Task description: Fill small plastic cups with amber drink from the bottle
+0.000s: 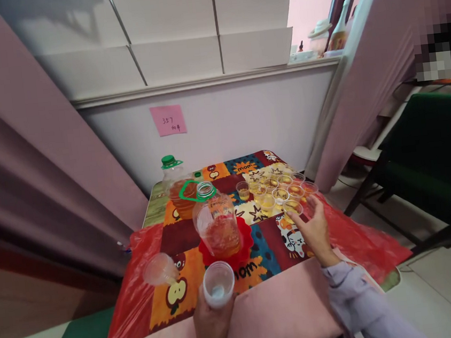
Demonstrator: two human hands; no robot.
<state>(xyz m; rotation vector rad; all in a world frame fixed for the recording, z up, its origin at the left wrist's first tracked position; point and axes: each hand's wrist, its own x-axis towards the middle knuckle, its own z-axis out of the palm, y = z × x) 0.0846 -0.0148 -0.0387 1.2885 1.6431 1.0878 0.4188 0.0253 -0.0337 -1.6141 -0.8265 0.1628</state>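
My left hand (209,324) is closed round a clear plastic cup (218,284), held upright at the near edge of the small table (265,243). My right hand (312,227) reaches forward, its fingers pinched on one small cup (293,207) of amber liquid at the near edge of a cluster of several filled small cups (278,187). In the middle an open jug (216,221) of amber liquid stands on a red plate (246,242). Behind it stands a second jug (176,187) with a green cap. A clear funnel (159,270) lies on its side to the left.
The table carries a colourful patterned cloth over red plastic sheeting (362,246). A pink note (168,120) is stuck on the wall behind. Curtains hang left and right. A dark green chair (431,169) stands on the right. Bottles sit on the windowsill (336,33).
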